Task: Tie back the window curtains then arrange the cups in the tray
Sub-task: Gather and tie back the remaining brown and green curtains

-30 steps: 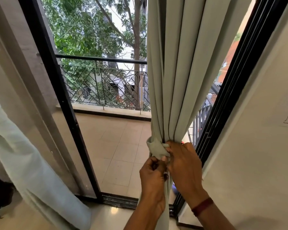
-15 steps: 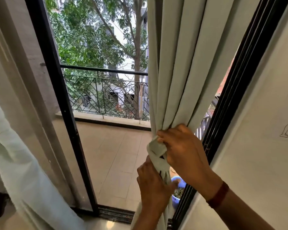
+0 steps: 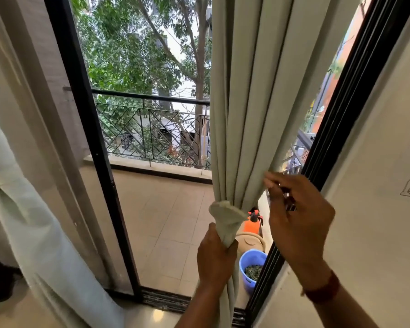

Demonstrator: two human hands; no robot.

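A: Curtain?

B: Pale grey-green curtain (image 3: 253, 102), hanging from 12 o'clock down past centre in long upright folds. It is gathered tight just below centre, toward 5 o'clock, under a bunched knot (image 3: 226, 214) of the same cloth.

A: Hands?

B: Left hand (image 3: 217, 256) at 6 o'clock, fingers wrapped round the gathered cloth right under the knot. Right hand (image 3: 298, 216) at 4 o'clock, raised. Its fingers (image 3: 273, 185) are bent and blurred, the tips just beside the curtain's outer fold. I cannot tell whether they pinch the cloth or only come near it. Dark red band (image 3: 322, 290) on that wrist.

A: Surroundings?

B: A second curtain (image 3: 33, 233), lighter, at 8 o'clock, drawn in at the far left edge. Black door frame (image 3: 92, 150) at 9 o'clock, and another black frame (image 3: 341, 114) at 3 o'clock against a cream wall (image 3: 376, 209). The tiled balcony lies beyond, with its railing (image 3: 152, 129) and trees at 11.

A: Anything in the way?

B: The curtain and left hand partly hide a blue bucket (image 3: 252, 266) at 5 o'clock, a beige tub (image 3: 250, 241) and an orange spray bottle (image 3: 252, 224) behind the knot.
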